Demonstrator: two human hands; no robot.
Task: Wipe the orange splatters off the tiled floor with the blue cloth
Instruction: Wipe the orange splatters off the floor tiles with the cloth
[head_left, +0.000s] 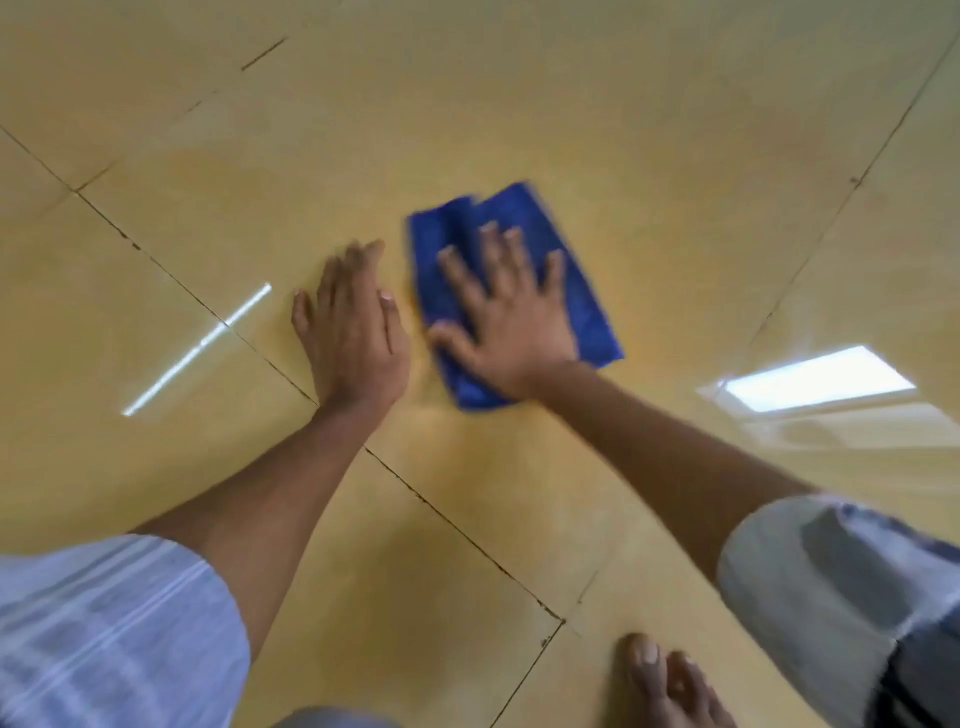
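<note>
A: A glossy yellow tiled floor (519, 104) is seen from above, crossed by dark grout lines and ceiling-light reflections. Where is the cloth (582, 306) found?

B: It is spread flat on the floor, pinned under the right hand (511, 327), whose fingers are splayed straight across it. Its long axis is laid from near-right to far-left, roughly in line with that forearm.

A: And the left hand (353, 332)?

B: It is pressed flat on bare tile just beside the cloth's left edge, fingers straight, nothing held. A brace is judged likely.

A: Can splatters be made out?

B: Only a faint orange tinge (415, 299) is seen at the cloth's left edge, between the hands; blur hides more. The next stroke is judged to be owed leftward, by the right hand.
</note>
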